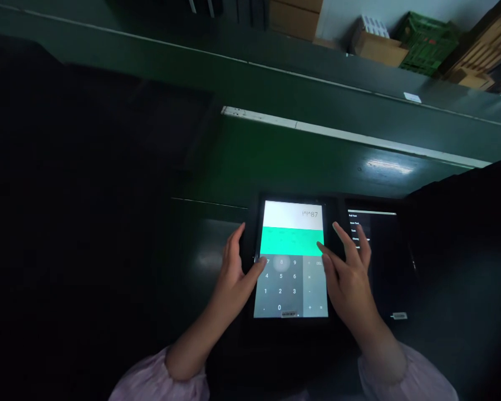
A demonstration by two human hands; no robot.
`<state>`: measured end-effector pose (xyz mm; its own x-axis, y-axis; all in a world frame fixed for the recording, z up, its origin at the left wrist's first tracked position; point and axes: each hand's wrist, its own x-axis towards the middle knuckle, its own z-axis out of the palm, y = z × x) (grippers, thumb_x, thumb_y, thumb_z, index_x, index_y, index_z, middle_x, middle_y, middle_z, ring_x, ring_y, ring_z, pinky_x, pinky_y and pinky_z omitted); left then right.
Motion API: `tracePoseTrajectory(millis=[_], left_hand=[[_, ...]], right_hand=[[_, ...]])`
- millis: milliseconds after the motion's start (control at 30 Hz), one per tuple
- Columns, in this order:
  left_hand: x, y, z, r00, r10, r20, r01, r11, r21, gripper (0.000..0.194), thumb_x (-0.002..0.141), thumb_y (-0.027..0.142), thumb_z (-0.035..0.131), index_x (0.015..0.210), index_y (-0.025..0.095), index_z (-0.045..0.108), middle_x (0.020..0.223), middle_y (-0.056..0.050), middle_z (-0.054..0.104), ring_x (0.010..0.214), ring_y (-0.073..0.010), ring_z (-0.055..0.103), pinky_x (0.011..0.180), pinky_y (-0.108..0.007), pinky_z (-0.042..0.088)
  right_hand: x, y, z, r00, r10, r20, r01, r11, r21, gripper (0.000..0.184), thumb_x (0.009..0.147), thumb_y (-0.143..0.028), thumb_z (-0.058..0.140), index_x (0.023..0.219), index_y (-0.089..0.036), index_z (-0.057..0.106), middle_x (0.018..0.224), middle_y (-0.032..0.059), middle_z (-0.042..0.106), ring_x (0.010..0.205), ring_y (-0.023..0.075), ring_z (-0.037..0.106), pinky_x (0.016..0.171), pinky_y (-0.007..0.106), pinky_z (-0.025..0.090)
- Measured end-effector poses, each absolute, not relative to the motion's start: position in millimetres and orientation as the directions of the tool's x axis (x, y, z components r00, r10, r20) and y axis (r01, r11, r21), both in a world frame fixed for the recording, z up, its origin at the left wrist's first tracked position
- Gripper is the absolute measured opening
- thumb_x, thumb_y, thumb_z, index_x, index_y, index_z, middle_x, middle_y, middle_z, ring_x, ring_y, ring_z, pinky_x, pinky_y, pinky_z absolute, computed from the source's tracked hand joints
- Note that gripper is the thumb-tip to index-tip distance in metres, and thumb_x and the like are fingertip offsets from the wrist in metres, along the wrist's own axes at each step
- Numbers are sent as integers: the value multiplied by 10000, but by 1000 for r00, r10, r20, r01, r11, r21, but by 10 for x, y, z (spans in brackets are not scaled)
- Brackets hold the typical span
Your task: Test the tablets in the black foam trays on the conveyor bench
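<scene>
In the head view a tablet (293,242) lights up the dark work surface. Its screen shows a calculator: a white display with "87" at the end of its line, a green band and grey number keys, the 8 lit by a pale circle. My left hand (236,273) grips the tablet's left edge, thumb on the front beside the 7 key and fingers along the side. Over the right edge is my right hand (350,273), holding nothing, its fingers apart. One fingertip lies over the green band; whether it touches the glass I cannot tell.
A second tablet (390,267) with a dark menu screen lies to the right, partly behind my right hand. A white strip (296,125) crosses the green bench (267,156). Beyond are cardboard boxes (294,19) and a green crate (428,42). Deep shadow covers the left.
</scene>
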<state>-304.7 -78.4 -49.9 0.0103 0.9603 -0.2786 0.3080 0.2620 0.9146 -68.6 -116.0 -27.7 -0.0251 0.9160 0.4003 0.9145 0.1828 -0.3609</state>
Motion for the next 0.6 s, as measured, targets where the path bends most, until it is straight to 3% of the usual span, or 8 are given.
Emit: tracePoseTrajectory(millis=[100,200,267,367,467,600], left_hand=[[-3048,-784,-452,0,957,-291,301,278,912,787,931,551,603,1609,249,344,1764,-150,289,1663,-352,162,1318,-580,255],[-3047,-779,-422,-13,963,-269,333,258,907,711,956,457,548,1603,224,369,1747,-151,337,1648,-340,230,1325,-588,228],[-3050,-777,-418,-22,965,-262,357,252,900,689,953,420,533,1593,207,394,1737,-159,359,1637,-346,261,1321,-601,235],[-3057,-776,-429,-21,969,-247,385,235,892,702,949,418,517,1596,176,398,1735,-175,360,1635,-356,266,1314,-612,255],[-3076,-758,-438,-6,977,-212,450,192,872,734,954,432,481,1611,121,380,1727,-211,362,1620,-366,303,1300,-618,288],[-3156,-686,-414,89,983,-163,607,76,791,782,944,441,433,1604,25,386,1678,-284,410,1564,-408,407,1256,-639,363]], right_hand=[[-757,-1160,-280,-73,934,351,916,202,-346,354,1104,-300,476,1273,-199,770,1685,96,435,1651,431,142,1160,712,500],[-811,-1162,-278,-121,944,308,921,222,-319,365,1110,-313,464,1327,-234,748,1736,77,350,1652,469,85,1147,806,442],[-803,-1164,-284,-110,946,306,918,215,-333,370,1113,-311,455,1314,-222,752,1726,76,372,1652,468,81,1151,822,424],[-759,-1163,-300,-41,936,350,907,182,-379,370,1115,-298,447,1251,-184,772,1675,89,458,1661,423,103,1181,751,456],[-763,-1146,-311,-48,934,355,897,197,-396,364,1115,-295,448,1265,-194,764,1688,78,440,1665,399,114,1171,696,502],[-827,-1120,-290,-133,930,342,906,254,-338,359,1115,-296,453,1309,-234,748,1705,62,412,1658,435,111,1161,796,440]])
